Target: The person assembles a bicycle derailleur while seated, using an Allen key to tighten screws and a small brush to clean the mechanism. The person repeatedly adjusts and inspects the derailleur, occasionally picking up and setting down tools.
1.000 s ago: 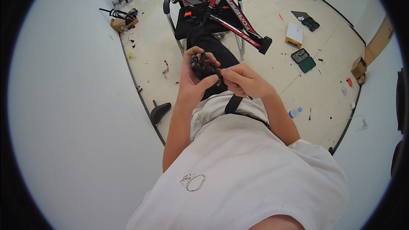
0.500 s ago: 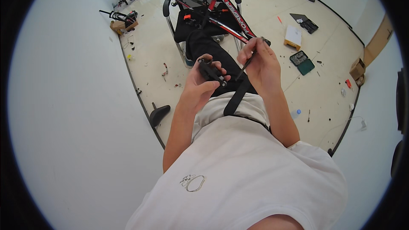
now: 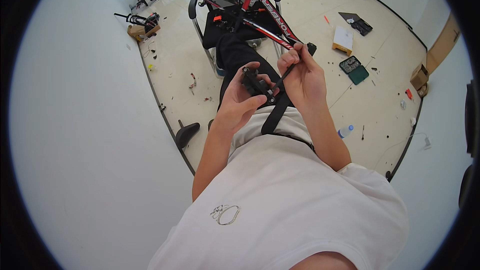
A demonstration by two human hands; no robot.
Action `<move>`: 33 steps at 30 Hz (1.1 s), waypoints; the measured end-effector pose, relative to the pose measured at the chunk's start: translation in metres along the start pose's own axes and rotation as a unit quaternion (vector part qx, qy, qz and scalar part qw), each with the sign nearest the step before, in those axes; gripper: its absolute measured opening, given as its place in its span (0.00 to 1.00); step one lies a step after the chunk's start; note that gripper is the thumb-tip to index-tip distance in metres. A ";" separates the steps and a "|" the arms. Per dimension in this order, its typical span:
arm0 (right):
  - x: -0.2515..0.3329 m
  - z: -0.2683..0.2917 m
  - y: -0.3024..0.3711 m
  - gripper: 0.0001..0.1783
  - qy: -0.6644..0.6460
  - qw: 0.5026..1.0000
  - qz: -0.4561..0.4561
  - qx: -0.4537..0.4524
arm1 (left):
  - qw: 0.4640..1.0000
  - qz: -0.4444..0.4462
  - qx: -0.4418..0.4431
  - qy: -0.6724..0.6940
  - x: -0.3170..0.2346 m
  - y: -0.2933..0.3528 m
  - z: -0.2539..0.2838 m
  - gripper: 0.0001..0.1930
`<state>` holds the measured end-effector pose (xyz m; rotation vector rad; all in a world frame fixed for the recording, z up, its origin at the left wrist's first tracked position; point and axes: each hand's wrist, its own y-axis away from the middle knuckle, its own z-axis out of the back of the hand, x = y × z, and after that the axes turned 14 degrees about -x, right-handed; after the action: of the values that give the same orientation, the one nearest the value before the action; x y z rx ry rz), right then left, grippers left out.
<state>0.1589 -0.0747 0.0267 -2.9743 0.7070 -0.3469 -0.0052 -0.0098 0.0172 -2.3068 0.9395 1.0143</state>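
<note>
Left hand with fingers clasping black component, right hand with fingers pinching slim dark tool (tip at component's five o'clock end), bicycle frame at twelve o'clock.

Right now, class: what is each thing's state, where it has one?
Left hand, closed on black bicycle part
Right hand, gripping slim dark tool
Slim dark tool, tip at black bicycle part
Bicycle frame, wheelless, resting on chair
Saddle, detached, on floor
Green case, open
Black case, open
Bottle, capped
</note>
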 end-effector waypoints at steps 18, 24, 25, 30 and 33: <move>0.007 0.013 -0.007 0.26 0.318 0.948 -0.014 0.029 | 0.996 -0.087 -0.005 0.029 -0.003 -0.003 0.005 0.39; 0.008 0.002 -0.001 0.26 0.336 0.940 0.053 -0.012 | 0.995 -0.091 -0.012 0.031 -0.007 0.000 0.000 0.40; 0.009 0.002 -0.001 0.26 0.331 0.942 0.052 -0.008 | 0.995 -0.090 -0.013 0.029 -0.007 0.000 0.000 0.40; 0.009 0.001 0.001 0.25 0.327 0.944 0.025 0.026 | 0.995 -0.091 -0.009 0.025 -0.006 0.000 0.001 0.41; 0.013 0.001 0.000 0.24 0.341 0.939 0.029 0.036 | 0.994 -0.103 -0.017 0.008 -0.007 -0.001 0.000 0.42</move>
<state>0.1706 -0.0809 0.0281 -2.7235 0.7913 -1.3980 -0.0081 -0.0066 0.0224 -2.3843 0.6772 0.9321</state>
